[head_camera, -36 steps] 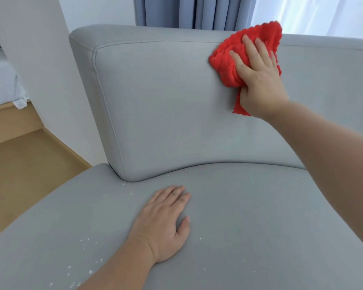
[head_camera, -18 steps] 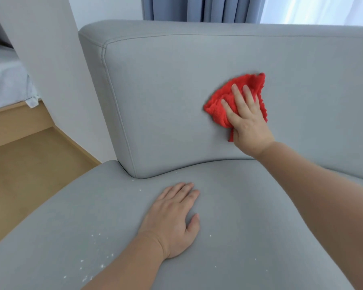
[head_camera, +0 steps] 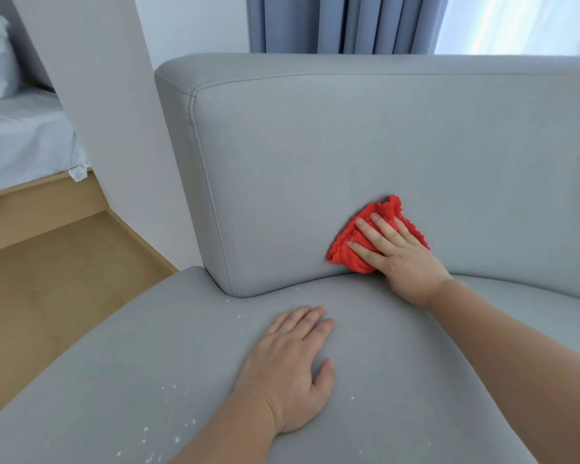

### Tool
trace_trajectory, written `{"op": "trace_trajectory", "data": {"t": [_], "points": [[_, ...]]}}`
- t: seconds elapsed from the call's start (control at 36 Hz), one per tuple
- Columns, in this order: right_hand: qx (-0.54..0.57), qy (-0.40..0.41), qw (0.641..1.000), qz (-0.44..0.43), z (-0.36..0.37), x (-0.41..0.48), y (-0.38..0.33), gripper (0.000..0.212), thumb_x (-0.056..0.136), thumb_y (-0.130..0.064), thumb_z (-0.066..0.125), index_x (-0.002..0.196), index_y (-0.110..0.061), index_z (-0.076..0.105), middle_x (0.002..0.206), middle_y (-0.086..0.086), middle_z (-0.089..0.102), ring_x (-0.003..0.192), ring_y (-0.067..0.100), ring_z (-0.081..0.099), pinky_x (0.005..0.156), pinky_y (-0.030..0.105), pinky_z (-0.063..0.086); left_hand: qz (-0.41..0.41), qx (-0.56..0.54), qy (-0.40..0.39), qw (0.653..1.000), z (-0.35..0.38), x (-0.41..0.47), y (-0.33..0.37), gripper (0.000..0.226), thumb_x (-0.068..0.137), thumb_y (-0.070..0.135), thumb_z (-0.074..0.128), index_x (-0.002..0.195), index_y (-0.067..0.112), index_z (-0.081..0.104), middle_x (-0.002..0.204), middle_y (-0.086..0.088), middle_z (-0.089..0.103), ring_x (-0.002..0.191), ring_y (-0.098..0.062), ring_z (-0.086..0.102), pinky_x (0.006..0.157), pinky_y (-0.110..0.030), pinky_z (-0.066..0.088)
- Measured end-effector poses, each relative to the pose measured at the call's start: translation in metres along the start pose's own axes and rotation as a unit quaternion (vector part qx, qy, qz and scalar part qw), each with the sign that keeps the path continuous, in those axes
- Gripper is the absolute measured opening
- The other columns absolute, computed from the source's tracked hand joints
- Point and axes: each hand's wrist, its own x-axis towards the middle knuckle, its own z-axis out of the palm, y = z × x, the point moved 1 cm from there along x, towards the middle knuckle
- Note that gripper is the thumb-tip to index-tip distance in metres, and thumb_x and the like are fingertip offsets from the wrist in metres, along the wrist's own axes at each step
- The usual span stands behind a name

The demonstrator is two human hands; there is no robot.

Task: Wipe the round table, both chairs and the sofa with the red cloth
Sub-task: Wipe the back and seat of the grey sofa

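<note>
While the right hand (head_camera: 399, 252) presses the red cloth (head_camera: 349, 249) flat-fingered low on the sofa (head_camera: 315, 155) backrest, the left hand (head_camera: 292, 366) rests spread on the seat, whose white crumbs (head_camera: 168, 393) likely need wiping next.

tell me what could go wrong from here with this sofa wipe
The red cloth is bunched under the right hand low on the backrest, so a downward stroke may push dirt into the seam above the seat. White specks lie on the seat by the left hand; leaning there could press them into the fabric.
</note>
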Motion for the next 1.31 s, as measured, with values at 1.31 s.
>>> {"op": "trace_trajectory", "data": {"t": [1.31], "points": [[0.151,0.008,0.975,0.165,-0.150,0.128,0.035,0.094,0.076,0.007,0.063,0.154,-0.022,0.018,0.162,0.008,0.000,0.148,0.033,-0.001,0.119,0.052,0.000,-0.117,0.017,-0.066,0.991,-0.091,-0.078,-0.131,0.088,0.074,0.061,0.000,0.143,0.023,0.039,0.152,0.009,0.029,0.141,-0.010,0.020,0.114,-0.020,0.006]]}}
